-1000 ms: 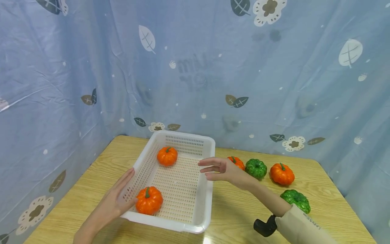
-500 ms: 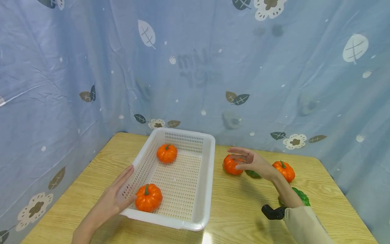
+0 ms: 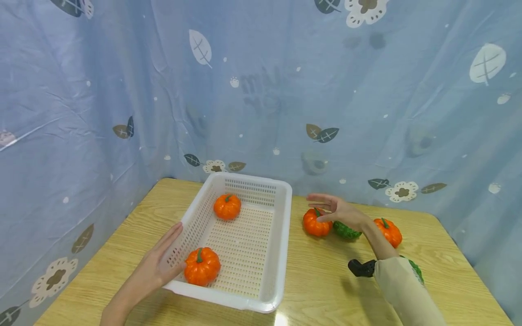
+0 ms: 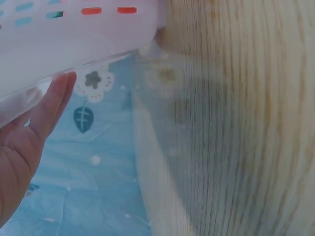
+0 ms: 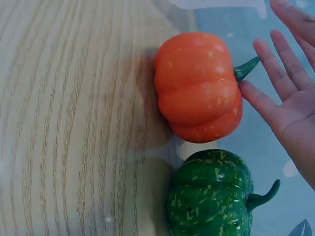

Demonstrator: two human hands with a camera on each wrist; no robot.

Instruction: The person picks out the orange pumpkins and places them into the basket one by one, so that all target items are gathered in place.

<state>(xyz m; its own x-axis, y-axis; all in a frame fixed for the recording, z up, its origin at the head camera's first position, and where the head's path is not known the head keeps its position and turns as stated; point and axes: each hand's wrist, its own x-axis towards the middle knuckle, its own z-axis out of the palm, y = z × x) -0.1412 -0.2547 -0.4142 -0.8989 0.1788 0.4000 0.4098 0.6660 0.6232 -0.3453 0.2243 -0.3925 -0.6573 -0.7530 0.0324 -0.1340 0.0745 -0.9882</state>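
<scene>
My left hand [image 3: 152, 267] rests at the near left corner of a white perforated plastic basket [image 3: 281, 271]. Its fingers lie extended along the left rim, and the thumb reaches over the edge beside an orange toy pumpkin [image 3: 202, 267]. Another orange pumpkin [image 3: 227, 207] sits at the far left inside the basket. My right hand [image 3: 340, 212] hovers spread just above an orange pumpkin [image 5: 197, 88] on the table, near its green stem. Whether the fingertips touch it I cannot tell. Next to that one stands a green speckled pumpkin [image 5: 211, 196], partly hidden under the hand in the head view.
Farther right on the wooden table [image 3: 318, 290] are an orange pumpkin [image 3: 389, 233] and a green one [image 3: 415, 269], mostly covered by the right sleeve [image 3: 401, 280]. A black device [image 3: 361, 268] sticks out at the right wrist. A blue patterned curtain [image 3: 261, 90] hangs behind.
My right hand has moved right, from the basket's right rim to above the nearest orange pumpkin on the table. The left hand has stayed at the basket.
</scene>
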